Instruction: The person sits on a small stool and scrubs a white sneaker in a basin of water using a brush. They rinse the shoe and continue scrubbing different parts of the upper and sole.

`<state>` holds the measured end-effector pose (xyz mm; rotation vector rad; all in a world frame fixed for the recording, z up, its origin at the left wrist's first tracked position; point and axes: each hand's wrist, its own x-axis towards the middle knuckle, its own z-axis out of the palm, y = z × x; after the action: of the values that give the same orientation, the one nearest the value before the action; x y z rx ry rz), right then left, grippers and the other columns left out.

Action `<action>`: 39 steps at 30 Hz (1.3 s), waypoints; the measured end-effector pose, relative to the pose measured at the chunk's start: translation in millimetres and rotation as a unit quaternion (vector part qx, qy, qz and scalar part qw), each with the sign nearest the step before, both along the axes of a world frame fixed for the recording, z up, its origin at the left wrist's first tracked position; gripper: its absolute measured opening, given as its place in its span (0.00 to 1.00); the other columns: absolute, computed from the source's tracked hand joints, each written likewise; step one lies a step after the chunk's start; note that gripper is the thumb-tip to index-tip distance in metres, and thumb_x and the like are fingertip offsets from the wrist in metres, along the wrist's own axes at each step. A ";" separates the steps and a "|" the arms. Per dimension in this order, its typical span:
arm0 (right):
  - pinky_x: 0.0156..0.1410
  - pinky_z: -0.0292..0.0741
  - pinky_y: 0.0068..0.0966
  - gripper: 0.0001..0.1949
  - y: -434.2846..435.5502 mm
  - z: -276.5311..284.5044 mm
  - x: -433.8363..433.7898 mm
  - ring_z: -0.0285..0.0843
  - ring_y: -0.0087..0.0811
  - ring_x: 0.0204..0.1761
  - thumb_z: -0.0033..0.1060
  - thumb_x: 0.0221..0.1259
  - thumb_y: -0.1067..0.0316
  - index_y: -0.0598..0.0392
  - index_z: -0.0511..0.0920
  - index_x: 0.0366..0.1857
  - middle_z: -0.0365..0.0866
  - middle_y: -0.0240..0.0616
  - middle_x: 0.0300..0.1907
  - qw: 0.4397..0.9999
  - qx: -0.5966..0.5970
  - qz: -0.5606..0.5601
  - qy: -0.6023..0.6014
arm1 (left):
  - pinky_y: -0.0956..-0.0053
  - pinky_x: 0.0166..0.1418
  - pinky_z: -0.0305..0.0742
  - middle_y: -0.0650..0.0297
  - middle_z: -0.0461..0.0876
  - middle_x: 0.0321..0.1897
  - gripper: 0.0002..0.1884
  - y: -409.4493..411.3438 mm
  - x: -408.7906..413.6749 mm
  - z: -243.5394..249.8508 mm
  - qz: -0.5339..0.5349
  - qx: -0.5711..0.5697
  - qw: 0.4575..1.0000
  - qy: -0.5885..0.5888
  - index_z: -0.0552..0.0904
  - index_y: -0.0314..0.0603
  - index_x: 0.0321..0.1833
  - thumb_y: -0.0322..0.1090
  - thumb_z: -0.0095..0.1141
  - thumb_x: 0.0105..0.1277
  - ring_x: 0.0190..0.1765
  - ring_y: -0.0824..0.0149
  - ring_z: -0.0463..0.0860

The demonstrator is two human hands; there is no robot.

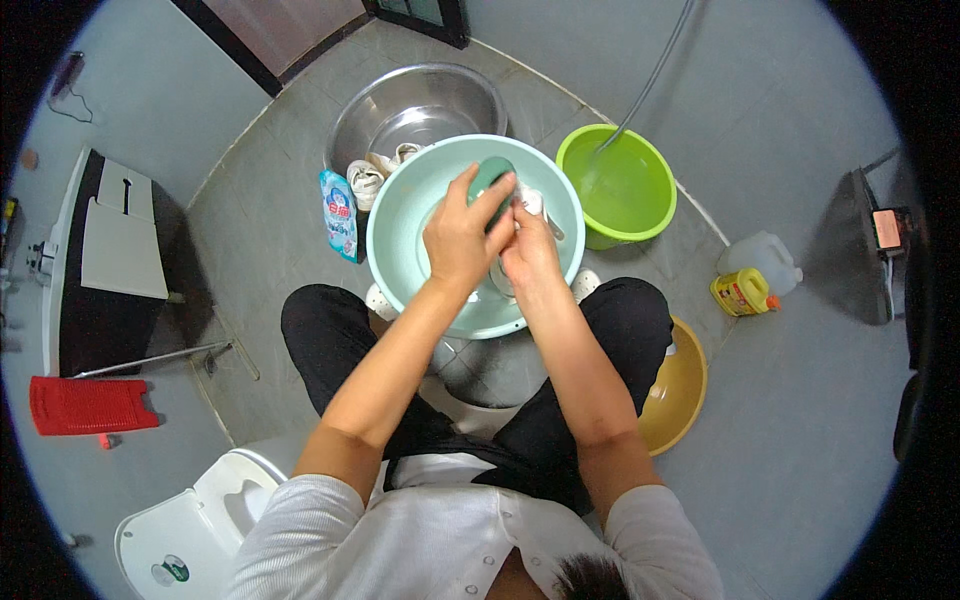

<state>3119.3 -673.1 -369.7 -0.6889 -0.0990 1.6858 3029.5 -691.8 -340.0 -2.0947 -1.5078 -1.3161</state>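
Both my hands are over a pale mint plastic basin (397,247) on the floor between my knees. My left hand (463,232) is curled around a rounded green object (491,171) with a dark part; fingers and blur hide what it is. Close against it, my right hand (531,251) grips a white object (531,199), mostly covered by the fingers. A thin pale strip (556,228) lies just right of that white object, above the basin's inner wall. Below my hands, part of the basin's bottom is hidden.
A steel basin (416,86) stands behind, with white shoes (366,184) beside a blue detergent bag (339,217). A hose runs into a green water-filled tub (619,184). Bottles (739,292), a yellow basin (686,390), a toilet (187,525) and a red washboard (90,406) surround me.
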 end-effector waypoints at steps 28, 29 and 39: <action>0.66 0.71 0.35 0.16 -15.9 -0.9 -21.6 0.71 0.36 0.60 0.43 0.73 0.69 0.60 0.65 0.61 0.71 0.42 0.59 0.998 -0.001 0.056 -0.013 | 0.68 0.55 0.75 0.52 0.83 0.47 0.21 38.7 -52.8 -6.9 0.072 -0.185 0.963 -0.182 0.84 0.49 0.53 0.33 0.63 0.54 0.48 0.56 0.83; 0.66 0.70 0.35 0.16 -10.8 -8.9 -14.7 0.71 0.37 0.60 0.43 0.73 0.69 0.60 0.65 0.61 0.71 0.43 0.59 0.998 -0.011 0.065 -0.021 | 0.64 0.50 0.76 0.53 0.82 0.45 0.19 31.2 -41.4 -13.6 0.024 -0.119 0.971 -0.207 0.85 0.57 0.51 0.37 0.64 0.53 0.47 0.53 0.82; 0.65 0.72 0.33 0.16 -3.5 -16.2 7.2 0.74 0.34 0.58 0.44 0.72 0.69 0.58 0.67 0.60 0.73 0.41 0.57 0.995 -0.027 0.087 -0.040 | 0.65 0.52 0.76 0.52 0.83 0.46 0.22 -1.9 -8.1 -2.9 -0.006 -0.090 0.986 -0.139 0.85 0.55 0.52 0.34 0.65 0.51 0.48 0.54 0.82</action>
<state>3126.5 -676.5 -385.9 -0.8074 -0.1759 1.8330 3021.5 -693.6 -342.9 -2.0977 -1.7890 -1.5847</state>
